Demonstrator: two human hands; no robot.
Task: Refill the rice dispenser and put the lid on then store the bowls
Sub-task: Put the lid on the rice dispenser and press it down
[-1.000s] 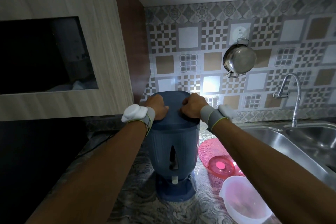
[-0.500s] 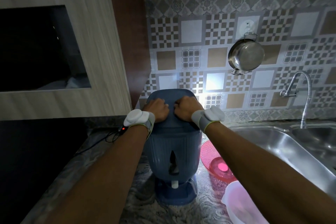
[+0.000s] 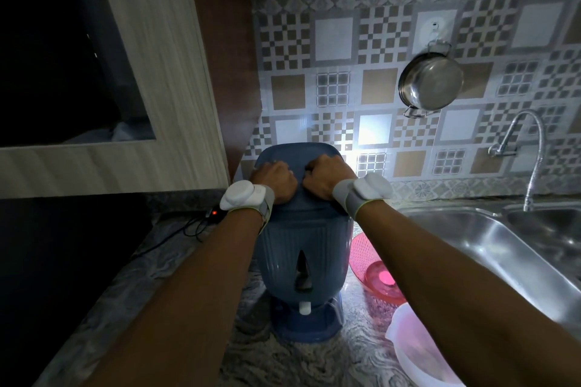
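**A:** ok what's the layout, biggest stuff first?

**B:** Marbled grey countertop point(image 3: 163, 286) runs along the near side, with a patterned tile backsplash point(image 3: 333, 50) on the far wall. A stainless steel sink point(image 3: 471, 242) sits on the right with a curved tap point(image 3: 531, 148) above it. On the left there's a wood-grain cabinet point(image 3: 176, 72) with a dark opening.

**A:** and the rice dispenser?

**B:** The blue rice dispenser point(image 3: 306, 248) is in the middle of the counter, standing upright, and the blue lid point(image 3: 298, 154) is already on top. Both hands are on that lid, side by side, nearly touching. The left hand point(image 3: 276, 177) has its fingers curled down against the lid, and the right hand point(image 3: 327, 176) looks the same. Can't tell if they're gripping anything or just pressing with knuckles.

**A:** bowls?

**B:** The pink bowl point(image 3: 374, 267) is just right of the dispenser, tilted, by the sink edge. The white bowl point(image 3: 418, 352) is nearer, at the bottom right, partly behind the right forearm. There's also a steel pot point(image 3: 430, 83) hanging on the far wall, plus a small red light point(image 3: 214, 213) with cables at the far left.
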